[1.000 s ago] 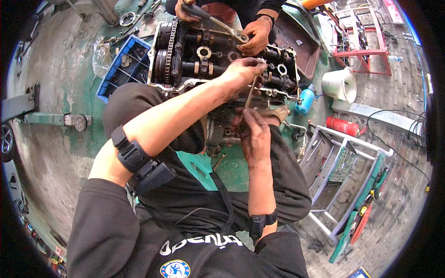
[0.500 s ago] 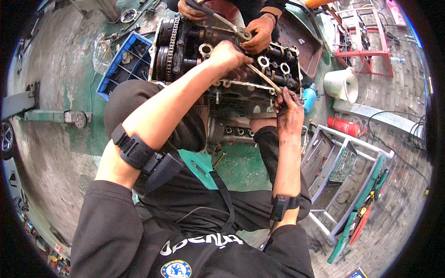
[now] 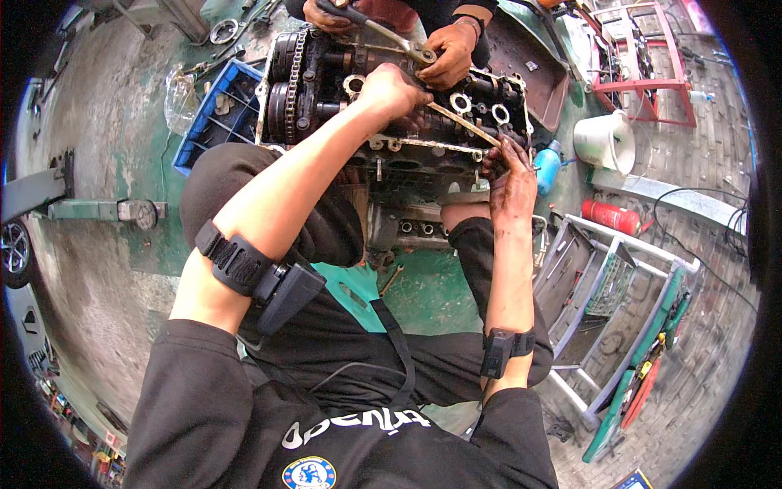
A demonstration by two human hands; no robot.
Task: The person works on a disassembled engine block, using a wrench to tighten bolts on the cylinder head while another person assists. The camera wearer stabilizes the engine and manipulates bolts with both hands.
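A greasy engine cylinder head (image 3: 326, 85) with exposed camshafts and a timing chain lies in front of my crossed legs. Across it runs a long slim wrench (image 3: 464, 124). At the far end my left hand (image 3: 393, 94) is closed round it, though the tool's head is hidden under my fingers. My right hand (image 3: 511, 175), its fingers blackened, pinches the near end at the engine's right front edge. Opposite me, a co-worker's hand (image 3: 448, 57) rests on the head of a ratchet (image 3: 391, 37), and their other hand (image 3: 328, 16) grips its handle.
Left of the engine sits a blue divided tray (image 3: 213, 122). To the right are a blue bottle (image 3: 547, 167), a white bucket (image 3: 604, 143), a red extinguisher (image 3: 611, 218) and a metal rack (image 3: 586, 285). A brown pan (image 3: 544, 85) lies behind. A small spanner (image 3: 393, 279) is on the green floor.
The wrench lies at a shallower angle, its right end swung slightly away from me with my right hand. My left hand stays closed at the other end. The whole view has shifted a little.
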